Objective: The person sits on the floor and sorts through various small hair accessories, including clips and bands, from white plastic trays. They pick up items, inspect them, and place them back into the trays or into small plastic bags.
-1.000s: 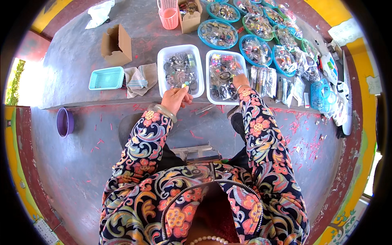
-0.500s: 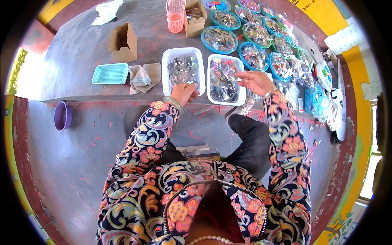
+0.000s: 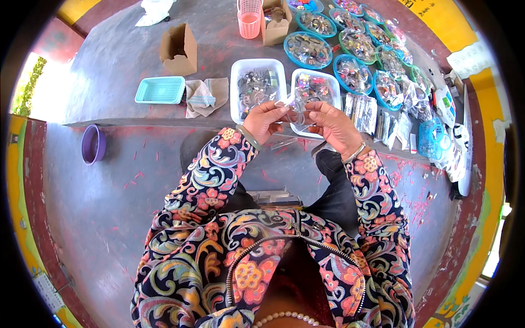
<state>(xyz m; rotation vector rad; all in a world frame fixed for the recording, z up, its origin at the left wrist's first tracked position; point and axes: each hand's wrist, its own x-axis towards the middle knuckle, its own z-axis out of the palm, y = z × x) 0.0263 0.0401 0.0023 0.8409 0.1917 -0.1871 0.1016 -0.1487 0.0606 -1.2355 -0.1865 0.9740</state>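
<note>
Head view: the left hand (image 3: 263, 123) and right hand (image 3: 334, 130) pinch a clear plastic bag (image 3: 298, 113) between them, seen against two white trays (image 3: 234, 90). Light fingertip pressure on opposite edges should spare the film.

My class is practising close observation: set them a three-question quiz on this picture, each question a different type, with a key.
1. True or false: the purple bowl is farther left in the picture than the turquoise basket.

2. Which thing lies next to the turquoise basket, on its right?
A) a pink basket
B) a greyish cloth
C) a round blue bowl

3. Short answer: what material is held between the left hand and the right hand?

Key: 1. True. 2. B. 3. Clear plastic; its exact shape is hard to make out.
</note>
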